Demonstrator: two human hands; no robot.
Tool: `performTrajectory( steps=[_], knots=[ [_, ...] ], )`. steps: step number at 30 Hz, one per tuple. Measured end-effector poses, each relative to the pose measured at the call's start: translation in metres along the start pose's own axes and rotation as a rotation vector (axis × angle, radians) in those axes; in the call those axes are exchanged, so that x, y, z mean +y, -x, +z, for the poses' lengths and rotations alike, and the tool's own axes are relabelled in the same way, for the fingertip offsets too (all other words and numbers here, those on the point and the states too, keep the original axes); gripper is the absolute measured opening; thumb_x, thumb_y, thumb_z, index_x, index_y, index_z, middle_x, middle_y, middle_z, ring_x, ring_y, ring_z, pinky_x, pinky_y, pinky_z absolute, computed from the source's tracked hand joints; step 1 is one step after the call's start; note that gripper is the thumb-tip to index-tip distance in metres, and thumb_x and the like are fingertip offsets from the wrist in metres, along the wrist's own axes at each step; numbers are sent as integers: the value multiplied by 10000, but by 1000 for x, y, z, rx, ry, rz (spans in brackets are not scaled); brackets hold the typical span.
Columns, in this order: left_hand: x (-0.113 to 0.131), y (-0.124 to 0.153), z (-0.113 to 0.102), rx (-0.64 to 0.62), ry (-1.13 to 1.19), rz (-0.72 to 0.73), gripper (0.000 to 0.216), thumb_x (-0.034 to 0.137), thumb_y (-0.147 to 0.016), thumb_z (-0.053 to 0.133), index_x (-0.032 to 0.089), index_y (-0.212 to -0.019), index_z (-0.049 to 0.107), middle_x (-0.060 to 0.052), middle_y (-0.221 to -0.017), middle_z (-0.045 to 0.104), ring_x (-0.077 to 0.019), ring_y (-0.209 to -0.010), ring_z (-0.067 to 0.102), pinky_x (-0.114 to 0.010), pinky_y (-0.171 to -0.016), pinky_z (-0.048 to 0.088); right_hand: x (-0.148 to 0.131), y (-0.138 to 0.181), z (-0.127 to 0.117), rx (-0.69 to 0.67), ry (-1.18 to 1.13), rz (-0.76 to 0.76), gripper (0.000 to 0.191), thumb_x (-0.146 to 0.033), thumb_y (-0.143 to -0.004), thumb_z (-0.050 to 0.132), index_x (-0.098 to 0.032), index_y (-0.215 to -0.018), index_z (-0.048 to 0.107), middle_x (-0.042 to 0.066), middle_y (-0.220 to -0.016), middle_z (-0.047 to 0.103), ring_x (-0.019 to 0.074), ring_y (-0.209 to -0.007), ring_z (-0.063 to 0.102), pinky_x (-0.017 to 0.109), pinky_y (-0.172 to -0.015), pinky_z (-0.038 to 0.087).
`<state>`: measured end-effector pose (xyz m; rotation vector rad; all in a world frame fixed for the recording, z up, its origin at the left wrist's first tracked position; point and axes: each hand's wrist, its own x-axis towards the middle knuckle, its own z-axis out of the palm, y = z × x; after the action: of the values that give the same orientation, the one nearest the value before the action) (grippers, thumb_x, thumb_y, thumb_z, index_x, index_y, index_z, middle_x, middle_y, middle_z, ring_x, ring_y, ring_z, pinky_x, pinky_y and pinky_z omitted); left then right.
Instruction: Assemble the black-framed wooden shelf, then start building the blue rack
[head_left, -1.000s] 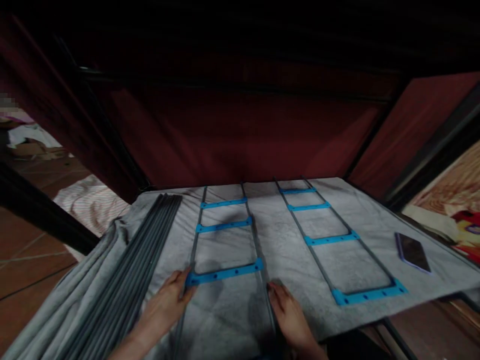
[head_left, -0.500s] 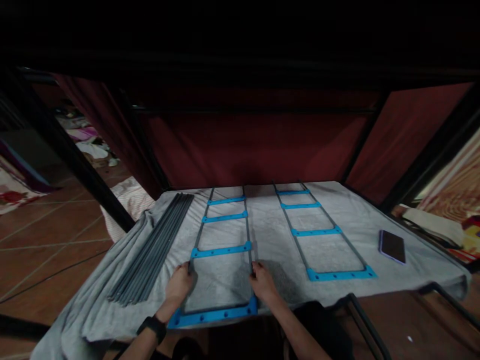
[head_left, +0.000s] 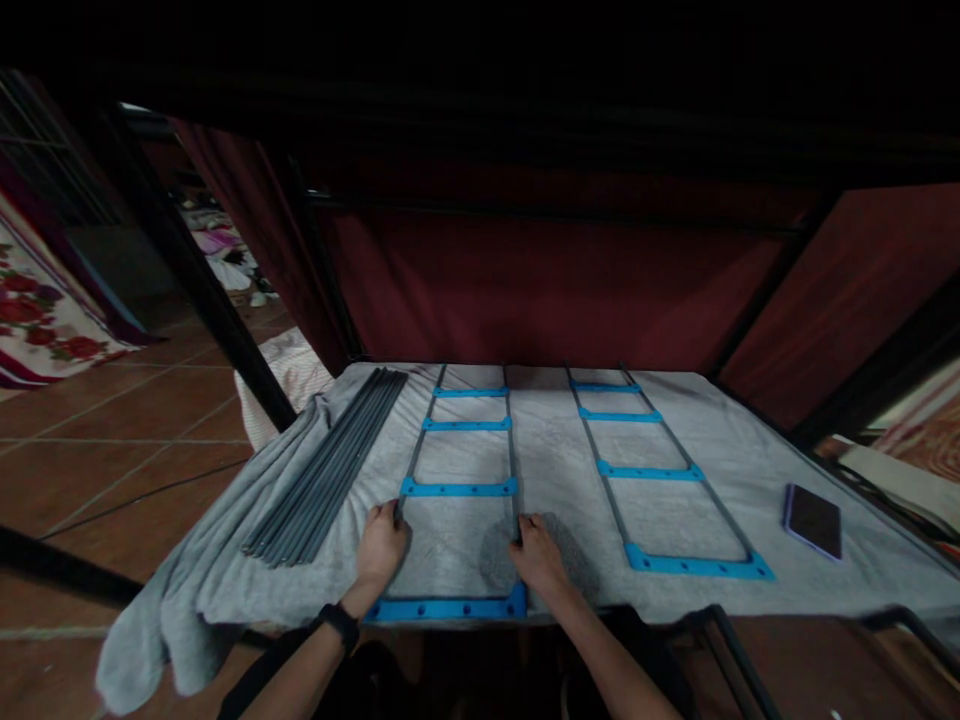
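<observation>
The left frame (head_left: 459, 488) and right frame (head_left: 649, 470) lie assembled side by side on the grey cloth (head_left: 555, 450) (loose rods (head_left: 330, 470) lie unused beside them), and the left hand (head_left: 382, 545) and right hand (head_left: 536, 555) each seem, in the dim light, to have a closed grip on a side rod of the left frame.

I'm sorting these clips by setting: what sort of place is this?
Probably a home rather than a workshop: terracotta tiled floor, a floral rug at the left, and a grey cloth spread inside a maroon fabric-walled frame.
</observation>
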<state>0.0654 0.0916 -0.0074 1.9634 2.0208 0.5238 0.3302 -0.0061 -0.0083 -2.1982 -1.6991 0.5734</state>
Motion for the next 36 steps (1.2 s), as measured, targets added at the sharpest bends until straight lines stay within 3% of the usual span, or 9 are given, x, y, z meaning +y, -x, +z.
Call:
performTrajectory(
  steps=[4,8,13,19,28,32,36],
  knots=[
    [-1,4,1,4,-15,-5,479,197,-900,414,121,-1368,486,-175,-1215,579,-281,-1090,621,-364,-896,492,3,-12,1,52,40,-20,515,-266,-907,465,-106,-1395,497,189,-1342,554,280,-1212,576,338,-1006,449],
    [-7,-4,2,12,-60,62,454,250,-933,390,123,-1358,490,-164,-1193,568,-278,-1087,611,-367,-922,477,-2,-49,-5,124,29,-72,532,-294,-947,416,-114,-1447,443,172,-1402,516,269,-1310,490,348,-1089,376],
    [-9,-24,7,94,-103,180,449,259,-958,370,89,-1359,479,-167,-1180,567,-273,-1128,562,-370,-1021,412,-15,-123,-20,204,20,-33,512,-244,-965,354,-58,-1433,443,182,-1445,479,248,-1359,431,313,-1122,321],
    [-9,-32,20,104,-238,255,486,143,-942,303,79,-1394,470,-179,-1241,566,-291,-1046,544,-411,-966,418,-29,-218,-31,239,60,8,501,-226,-977,323,-82,-1448,413,156,-1478,455,208,-1377,401,274,-1123,291],
    [-25,-35,36,48,-182,220,580,143,-898,360,209,-1471,419,-136,-1367,523,-308,-1073,523,-436,-915,441,-43,-344,-22,245,184,13,567,-333,-1019,252,-49,-1506,305,185,-1562,328,242,-1435,305,346,-1148,235],
    [-31,-34,42,60,-161,220,625,90,-864,362,213,-1474,428,-119,-1376,534,-289,-1028,538,-416,-884,467,-32,-372,-8,215,224,19,598,-376,-1025,233,-40,-1518,280,189,-1575,298,244,-1464,255,355,-1158,221],
    [-32,-32,42,110,-152,259,614,70,-872,365,157,-1478,415,-122,-1353,551,-260,-995,547,-408,-875,476,-18,-381,6,207,225,7,617,-400,-1023,218,-34,-1515,287,186,-1578,294,239,-1467,257,356,-1164,218]
  ],
)
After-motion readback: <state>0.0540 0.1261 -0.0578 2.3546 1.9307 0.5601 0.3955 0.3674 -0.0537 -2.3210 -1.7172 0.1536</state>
